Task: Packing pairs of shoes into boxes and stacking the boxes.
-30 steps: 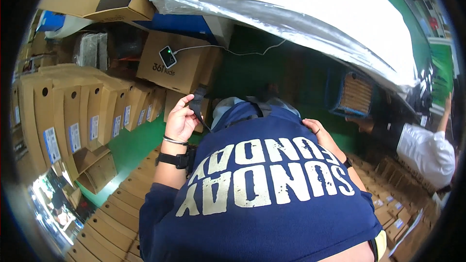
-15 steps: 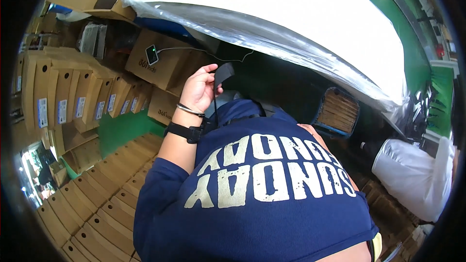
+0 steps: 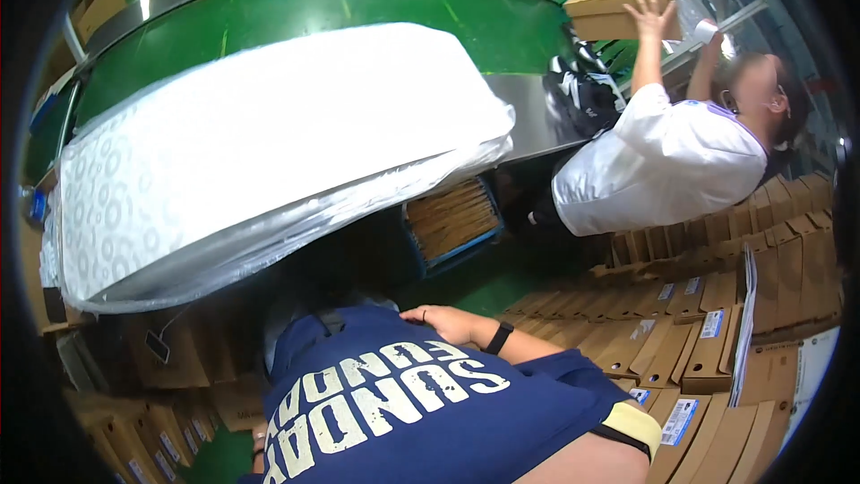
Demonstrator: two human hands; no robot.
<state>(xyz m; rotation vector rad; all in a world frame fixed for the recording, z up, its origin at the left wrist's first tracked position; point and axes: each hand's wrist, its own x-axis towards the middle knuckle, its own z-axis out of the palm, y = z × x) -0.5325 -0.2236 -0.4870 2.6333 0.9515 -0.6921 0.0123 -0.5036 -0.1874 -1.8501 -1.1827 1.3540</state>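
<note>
My right hand [image 3: 451, 324] is at the waist, against the hem of the navy shirt [image 3: 394, 394] with large pale lettering. One finger with a dark ring shows. The other fingertips are hidden, and I make out nothing held. A dark band sits on that wrist. Of my left hand [image 3: 260, 437] only a sliver of skin shows past the shirt's left edge, with its fingers out of sight. Ahead of me, a large white plastic-wrapped package [image 3: 296, 143] lies on the green conveyor belt [image 3: 358, 0].
At right, a co-worker in a white shirt [image 3: 663, 166] has raised hands at a brown cardboard box [image 3: 618, 13]. A blue crate [image 3: 452, 255] stands below the belt. Shoe-type boxes [image 3: 645, 341] line the right side. A phone on a cable [image 3: 158, 346] rests at lower left.
My view has swung right, bringing the co-worker and right-hand boxes in. My left hand, earlier raised with a black strap, is now almost hidden. My right hand has come into view.
</note>
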